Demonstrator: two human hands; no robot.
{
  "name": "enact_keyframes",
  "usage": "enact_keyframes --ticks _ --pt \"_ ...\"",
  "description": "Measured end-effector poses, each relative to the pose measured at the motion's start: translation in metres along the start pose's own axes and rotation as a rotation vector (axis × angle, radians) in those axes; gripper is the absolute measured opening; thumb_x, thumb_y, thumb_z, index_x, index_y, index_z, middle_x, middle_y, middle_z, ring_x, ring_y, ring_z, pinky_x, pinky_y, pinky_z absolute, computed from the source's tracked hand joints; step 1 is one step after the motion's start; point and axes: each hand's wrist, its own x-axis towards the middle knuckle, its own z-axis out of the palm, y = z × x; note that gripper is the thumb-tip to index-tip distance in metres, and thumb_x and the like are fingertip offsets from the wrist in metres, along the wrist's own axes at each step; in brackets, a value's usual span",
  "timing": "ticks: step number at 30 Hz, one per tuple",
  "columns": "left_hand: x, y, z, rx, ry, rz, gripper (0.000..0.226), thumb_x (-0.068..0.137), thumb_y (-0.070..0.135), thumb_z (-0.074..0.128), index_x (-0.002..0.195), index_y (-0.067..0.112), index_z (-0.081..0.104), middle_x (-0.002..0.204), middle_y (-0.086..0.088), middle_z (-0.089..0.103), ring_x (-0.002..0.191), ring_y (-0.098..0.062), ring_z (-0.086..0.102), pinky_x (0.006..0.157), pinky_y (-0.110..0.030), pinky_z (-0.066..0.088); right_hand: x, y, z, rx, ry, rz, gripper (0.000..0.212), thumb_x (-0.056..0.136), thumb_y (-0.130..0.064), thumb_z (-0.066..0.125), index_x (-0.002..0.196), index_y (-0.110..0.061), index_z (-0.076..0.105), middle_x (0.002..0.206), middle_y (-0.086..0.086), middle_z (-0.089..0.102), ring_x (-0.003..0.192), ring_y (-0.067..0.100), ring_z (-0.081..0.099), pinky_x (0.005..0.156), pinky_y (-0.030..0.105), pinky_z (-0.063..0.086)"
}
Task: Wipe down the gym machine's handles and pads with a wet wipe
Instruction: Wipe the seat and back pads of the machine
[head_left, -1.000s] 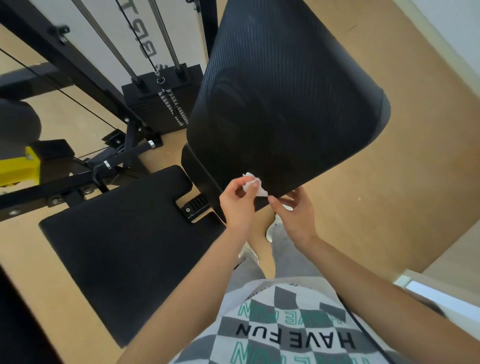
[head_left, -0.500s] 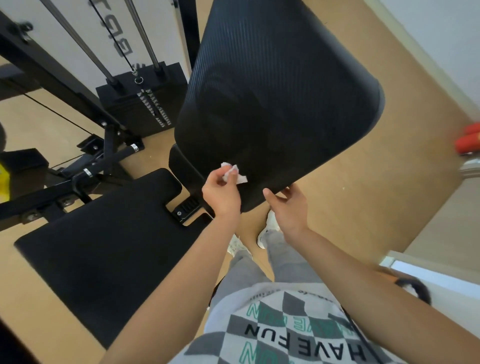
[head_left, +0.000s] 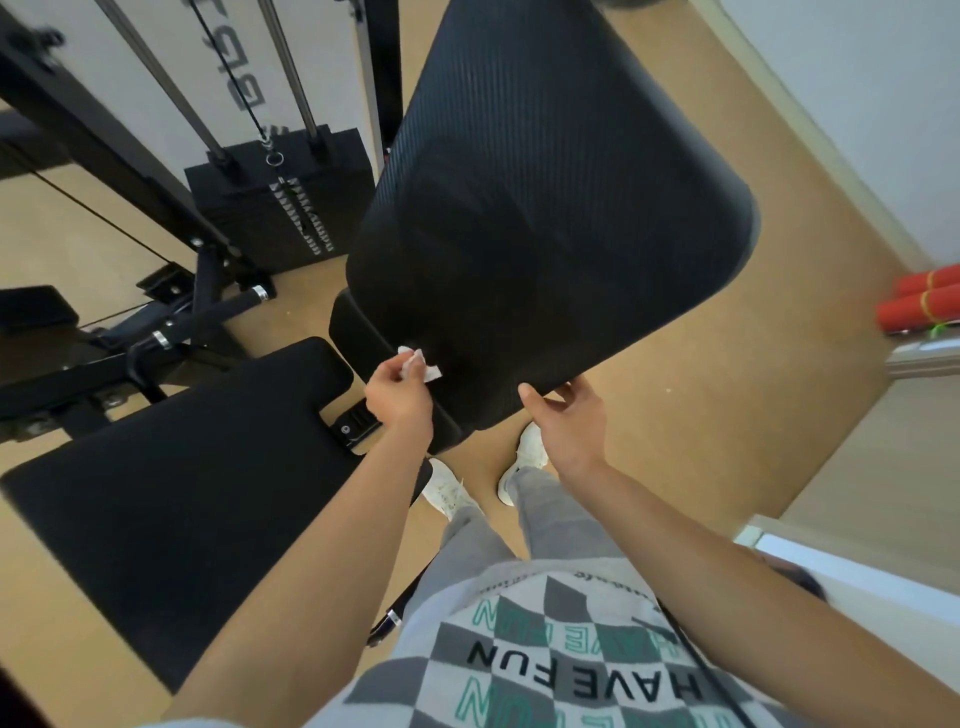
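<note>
1. The left hand (head_left: 400, 397) pinches a crumpled white wipe (head_left: 422, 365), thumb and fingertips curled round it.
2. The wipe sticks out just above those fingertips and touches the lower left part of the back pad (head_left: 545, 234).
3. The right hand (head_left: 566, 423) grasps the pad's bottom edge, with its thumb tip on the front face and its fingers curled behind the edge.
4. Bare pad surface lies between the two hands, and the wipe is well left of the right thumb.
5. The seat pad (head_left: 171, 467) lies flat below and left of the left fingers, near that wrist.
6. Beyond the left fingers stands a weight stack (head_left: 280, 208). A black handle (head_left: 223, 309) with a chrome collar lies farther left.
7. Far right of the right fingers, red rolls (head_left: 919, 306) lie on the floor (head_left: 701, 415).
8. Under both hands, white shoes (head_left: 447, 491) stand on that floor.
</note>
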Motion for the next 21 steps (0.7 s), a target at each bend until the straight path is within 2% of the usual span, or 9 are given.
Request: enact_keyframes --ticks 2,4,6,8,12,15,17,19,21 --pt "-0.012 0.011 0.003 0.003 -0.065 0.147 0.014 0.094 0.024 0.073 0.108 0.023 0.074 0.105 0.011 0.068 0.104 -0.006 0.064 0.103 -0.033 0.052 0.001 0.002 0.000 -0.004 -0.005 -0.004 0.044 0.089 -0.030 0.078 0.128 -0.019 0.062 0.117 -0.009 0.072 0.083 -0.015 0.066 0.084 0.015 0.056" --pt "-0.023 0.030 0.009 0.029 -0.164 0.372 0.020 0.095 0.026 0.073 0.115 0.025 0.073 0.109 0.010 0.069 0.105 -0.003 0.065 0.093 -0.017 0.051 0.003 0.005 -0.001 -0.016 -0.006 -0.011 0.046 0.089 -0.031 0.078 0.130 -0.019 0.061 0.118 -0.011 0.070 0.082 -0.018 0.064 0.071 0.004 0.051" --pt "-0.026 0.052 0.015 0.059 -0.232 0.593 0.025 0.095 0.019 0.072 0.120 0.024 0.071 0.117 0.005 0.067 0.110 -0.004 0.063 0.089 -0.010 0.049 0.005 0.006 -0.001 -0.009 -0.013 -0.018 0.048 0.089 -0.031 0.078 0.132 -0.018 0.060 0.119 -0.011 0.069 0.082 -0.017 0.065 0.064 0.001 0.048" --pt "-0.015 0.071 0.018 0.058 -0.229 0.678 0.030 0.095 0.012 0.071 0.123 0.023 0.069 0.124 0.002 0.063 0.115 -0.005 0.061 0.092 -0.007 0.047 0.006 0.006 -0.002 -0.018 -0.017 -0.026 0.049 0.089 -0.031 0.078 0.133 -0.018 0.060 0.118 -0.012 0.068 0.081 -0.018 0.064 0.062 0.000 0.047" --pt "0.041 0.083 0.011 0.050 -0.119 0.450 0.036 0.097 0.015 0.067 0.131 0.029 0.065 0.133 0.007 0.057 0.122 -0.007 0.056 0.098 -0.018 0.047 0.007 0.008 -0.003 -0.043 -0.015 -0.042 0.050 0.089 -0.035 0.077 0.133 -0.020 0.060 0.113 -0.018 0.066 0.081 -0.012 0.066 0.064 0.003 0.049" --pt "0.067 0.069 0.000 0.068 -0.068 0.231 0.038 0.099 0.015 0.065 0.134 0.029 0.063 0.124 0.013 0.057 0.119 -0.009 0.057 0.110 -0.032 0.045 0.008 0.011 -0.002 -0.043 -0.017 -0.055 0.051 0.088 -0.039 0.077 0.133 -0.022 0.060 0.116 -0.017 0.067 0.083 -0.007 0.068 0.070 0.005 0.049" --pt "0.065 0.053 -0.003 0.065 -0.044 0.123 0.039 0.098 0.012 0.065 0.134 0.026 0.064 0.129 0.008 0.059 0.125 -0.014 0.057 0.112 -0.035 0.042 0.008 0.012 -0.002 -0.040 -0.020 -0.059 0.052 0.088 -0.041 0.077 0.133 -0.023 0.059 0.119 -0.015 0.068 0.086 -0.003 0.068 0.076 0.008 0.051" --pt "0.053 0.038 -0.002 0.104 -0.023 0.083 0.039 0.098 0.011 0.066 0.134 0.024 0.064 0.129 0.007 0.059 0.127 -0.017 0.057 0.109 -0.033 0.041 0.008 0.014 -0.002 -0.034 -0.027 -0.062 0.051 0.087 -0.042 0.078 0.133 -0.025 0.059 0.118 -0.016 0.069 0.088 -0.006 0.068 0.077 0.010 0.053" --pt "0.033 0.031 0.002 0.158 -0.037 0.175 0.039 0.099 0.010 0.064 0.135 0.025 0.063 0.123 0.011 0.055 0.124 -0.014 0.057 0.108 -0.032 0.042 0.008 0.015 -0.003 -0.021 -0.034 -0.057 0.050 0.087 -0.040 0.079 0.131 -0.026 0.061 0.116 -0.017 0.070 0.090 -0.012 0.066 0.070 0.006 0.051"
